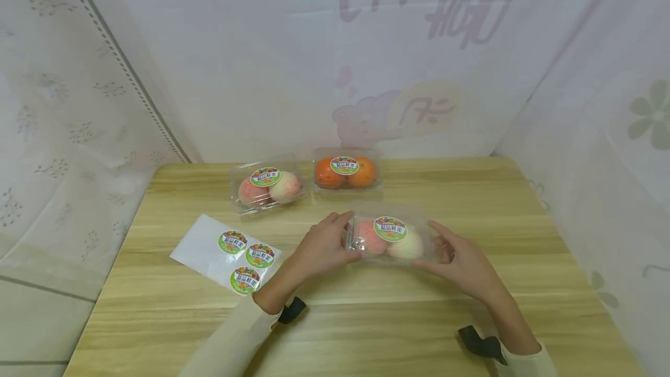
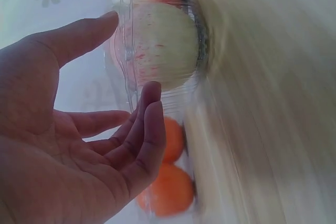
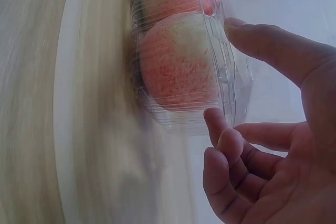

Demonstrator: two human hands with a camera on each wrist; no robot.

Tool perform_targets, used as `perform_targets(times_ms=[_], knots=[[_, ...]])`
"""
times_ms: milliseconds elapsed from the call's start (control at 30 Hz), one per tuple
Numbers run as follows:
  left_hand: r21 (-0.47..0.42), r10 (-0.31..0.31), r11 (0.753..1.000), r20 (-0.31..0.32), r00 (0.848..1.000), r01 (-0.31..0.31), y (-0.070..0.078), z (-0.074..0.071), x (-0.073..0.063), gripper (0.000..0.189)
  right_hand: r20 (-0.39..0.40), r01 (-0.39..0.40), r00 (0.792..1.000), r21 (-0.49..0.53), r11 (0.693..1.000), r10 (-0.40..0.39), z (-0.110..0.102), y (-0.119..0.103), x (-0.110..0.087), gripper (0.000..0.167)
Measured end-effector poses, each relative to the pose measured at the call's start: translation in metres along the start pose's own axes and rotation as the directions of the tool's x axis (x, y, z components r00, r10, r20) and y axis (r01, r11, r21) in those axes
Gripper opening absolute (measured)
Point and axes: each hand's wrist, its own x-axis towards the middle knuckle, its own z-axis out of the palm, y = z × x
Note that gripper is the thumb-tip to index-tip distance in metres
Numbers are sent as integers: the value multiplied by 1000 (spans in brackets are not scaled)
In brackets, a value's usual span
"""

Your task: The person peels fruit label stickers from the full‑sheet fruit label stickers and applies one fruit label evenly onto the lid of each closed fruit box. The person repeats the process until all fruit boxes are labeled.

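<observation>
Between my hands, in the head view, is a clear plastic fruit box [image 1: 384, 259] with two pink-and-cream peaches inside and a round fruit label [image 1: 390, 229] on its lid. My left hand [image 1: 325, 244] holds the left end, thumb against the edge and fingers bent round the end. At the other end my right hand [image 1: 466, 260] grips it the same way, its thumb [image 3: 239, 29] on the lid seam in the right wrist view. The underside of the box sits close over the wooden tabletop [image 1: 408, 313].
Behind stand another clear peach box [image 1: 241, 207] and a box of two orange fruits [image 1: 348, 188], both labelled. A white sticker sheet [image 1: 201, 243] with three round labels lies left of my left hand. Patterned cloth [image 1: 262, 74] hangs round the table.
</observation>
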Motion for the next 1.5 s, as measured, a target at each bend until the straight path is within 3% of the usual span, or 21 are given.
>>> perform_targets(times_ms=[500, 867, 1067, 1300, 1500], knots=[[53, 52, 997, 83, 995, -56, 28, 19, 39, 84, -64, -89, 994, -57, 994, 86, -25, 23, -21, 97], [82, 80, 993, 103, 991, -88, 31, 26, 59, 80, -86, -126, 989, -39, 991, 122, -29, 35, -21, 95], [21, 70, 997, 92, 993, -73, 27, 31, 66, 80, -93, -163, 983, -33, 986, 160, -28, 35, -17, 95], [-126, 36, 992, 34, 999, -32, 23, 41, 71, 78, -96, -210, 973, -4, 978, 209, -25, 37, -6, 95], [-207, 63, 976, -57, 996, -74, 17, 57, 80, 75, -85, -244, 964, 82, 966, 251, -23, 42, 2, 94]])
